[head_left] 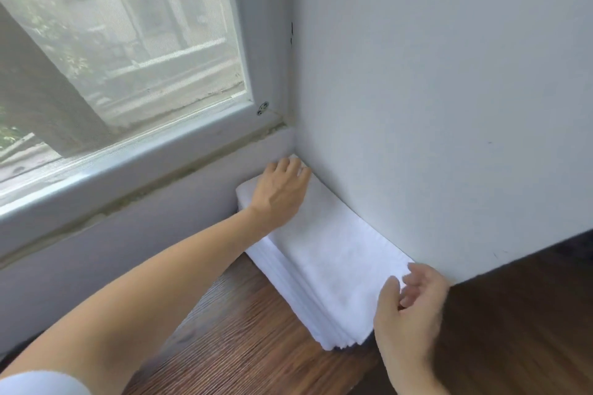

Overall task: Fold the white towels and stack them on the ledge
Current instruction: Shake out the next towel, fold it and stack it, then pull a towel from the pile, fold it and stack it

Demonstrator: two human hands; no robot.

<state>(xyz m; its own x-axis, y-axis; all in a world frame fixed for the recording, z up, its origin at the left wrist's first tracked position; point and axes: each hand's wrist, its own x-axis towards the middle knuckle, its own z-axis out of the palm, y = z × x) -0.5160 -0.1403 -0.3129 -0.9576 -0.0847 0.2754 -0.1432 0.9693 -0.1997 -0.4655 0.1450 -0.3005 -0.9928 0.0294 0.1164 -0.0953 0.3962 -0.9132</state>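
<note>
A stack of folded white towels (324, 253) lies on the dark wooden ledge (244, 330), pushed into the corner against the white wall. My left hand (282, 189) rests flat on the far end of the top towel, fingers reaching toward the corner. At the near end of the stack my right hand (410, 308) hovers with its fingers loosely curled, its fingertips at the top towel's near edge; it grips nothing that I can see.
A white wall (449, 106) runs along the right side of the stack. A window (122, 42) with a pale frame stands behind the ledge on the left. Bare wood shows in front of and to the right of the towels.
</note>
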